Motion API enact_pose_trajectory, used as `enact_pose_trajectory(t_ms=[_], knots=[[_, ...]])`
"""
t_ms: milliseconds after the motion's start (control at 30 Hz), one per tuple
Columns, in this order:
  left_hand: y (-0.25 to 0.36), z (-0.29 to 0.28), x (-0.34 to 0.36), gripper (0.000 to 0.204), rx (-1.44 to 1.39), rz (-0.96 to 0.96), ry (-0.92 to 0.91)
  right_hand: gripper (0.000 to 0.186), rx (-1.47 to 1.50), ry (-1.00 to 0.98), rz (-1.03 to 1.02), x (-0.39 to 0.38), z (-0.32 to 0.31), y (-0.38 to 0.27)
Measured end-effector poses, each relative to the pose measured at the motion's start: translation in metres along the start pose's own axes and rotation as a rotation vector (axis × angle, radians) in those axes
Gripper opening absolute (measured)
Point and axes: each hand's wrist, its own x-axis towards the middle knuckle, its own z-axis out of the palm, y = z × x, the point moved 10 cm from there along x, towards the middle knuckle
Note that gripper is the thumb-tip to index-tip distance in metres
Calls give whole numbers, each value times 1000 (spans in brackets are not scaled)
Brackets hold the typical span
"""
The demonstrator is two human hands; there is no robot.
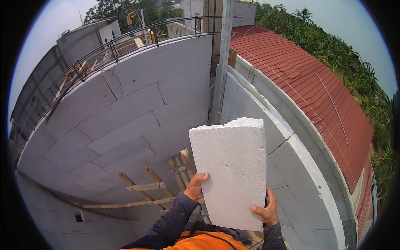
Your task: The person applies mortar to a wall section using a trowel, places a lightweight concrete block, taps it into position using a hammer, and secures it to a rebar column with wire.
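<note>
A pale grey lightweight concrete block (233, 175), with a rough, broken upper end, is held up in front of me. My left hand (196, 187) grips its left edge, thumb on the near face. On the lower right edge my right hand (267, 208) is closed, its thumb also on the near face and its other fingers partly behind. Just to the right and beyond runs a block wall (300, 166) with a stepped, whitish top edge.
A taller block wall (125, 112) stands ahead and left, with a steel rebar cage (114, 52) along its top. Below are a bamboo ladder (146, 187) and bamboo poles (181, 171). A metal post (223, 54) rises at the corner. Right lies a red roof (304, 79). A person (131, 20) stands far off.
</note>
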Motion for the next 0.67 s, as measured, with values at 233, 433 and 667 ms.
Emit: enact_pose_trajectory(t_ms=[233, 433, 667], knots=[[-12, 71, -11, 86, -23, 30, -36, 90, -126, 154, -122, -58, -22, -57], [-17, 107, -4, 108, -66, 65, -34, 111, -430, 76, -112, -68, -24, -97], [-8, 120, 43, 114, -8, -118, 1, 133, -96, 69, 186, -45, -24, -92]])
